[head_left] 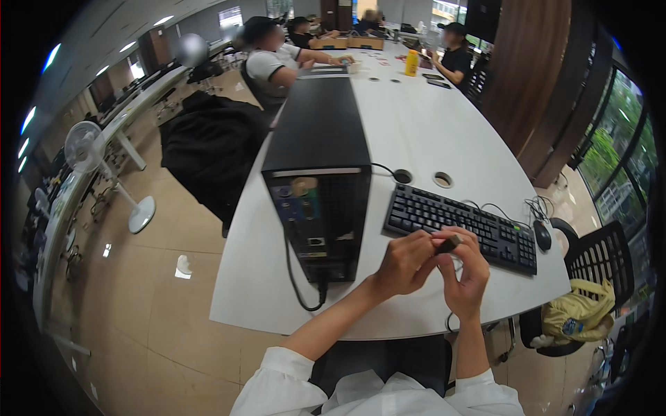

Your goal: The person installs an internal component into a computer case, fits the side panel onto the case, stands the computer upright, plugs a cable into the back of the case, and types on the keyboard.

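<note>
**Smooth white table [437, 135], near end to far**

Near end, left: black boxy computer tower [318, 125], upright, ported side facing near edge. Right of it, aslant: long black keyboard [454, 220]. Small black oval mouse [542, 236] just beside keyboard's right end. Farther off: upright yellow bottle [411, 64]. Far end: brown open-topped boxes [365, 44].

This looks like an office: people [454, 66] sit along a long white surface [444, 132] bearing a computer tower [319, 128] and keyboard [433, 211], a mesh-backed chair [607, 256] alongside.
</note>
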The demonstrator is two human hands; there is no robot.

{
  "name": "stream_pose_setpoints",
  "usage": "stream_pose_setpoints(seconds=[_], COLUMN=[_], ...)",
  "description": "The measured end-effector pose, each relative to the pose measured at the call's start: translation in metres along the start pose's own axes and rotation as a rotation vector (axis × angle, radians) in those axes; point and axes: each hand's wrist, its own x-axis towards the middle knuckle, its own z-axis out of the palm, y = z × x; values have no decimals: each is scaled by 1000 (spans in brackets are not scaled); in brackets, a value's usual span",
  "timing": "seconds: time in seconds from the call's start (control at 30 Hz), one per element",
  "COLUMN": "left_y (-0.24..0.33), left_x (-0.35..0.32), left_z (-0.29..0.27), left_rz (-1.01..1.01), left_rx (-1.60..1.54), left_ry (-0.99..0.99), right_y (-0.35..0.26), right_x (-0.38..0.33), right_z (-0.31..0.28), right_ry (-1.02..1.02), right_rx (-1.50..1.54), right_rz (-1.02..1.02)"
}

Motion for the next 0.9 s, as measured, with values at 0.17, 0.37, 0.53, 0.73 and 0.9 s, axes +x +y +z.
stream_pose_setpoints(seconds=[0.17,0.37,0.53,0.73,0.9], left_y=[12,21,9,-12,-12], left_x=[6,5,-15,-12,-14], left_z=[0,-4,4,1,12], left_rz=[71,241,237,-17,-73], left_rx=[-27,74,73,204,319], left_ry=[26,-88,-198,-75,-28], right_y=[-23,-41,-53,-63,-58], right_x=[-6,-8,-9,-10,-10], right_z=[3,-2,4,17,26], right_ry=[66,94,87,107,39], right_rx=[11,52,65,148,25], right_rz=[4,69,62,8,-92])
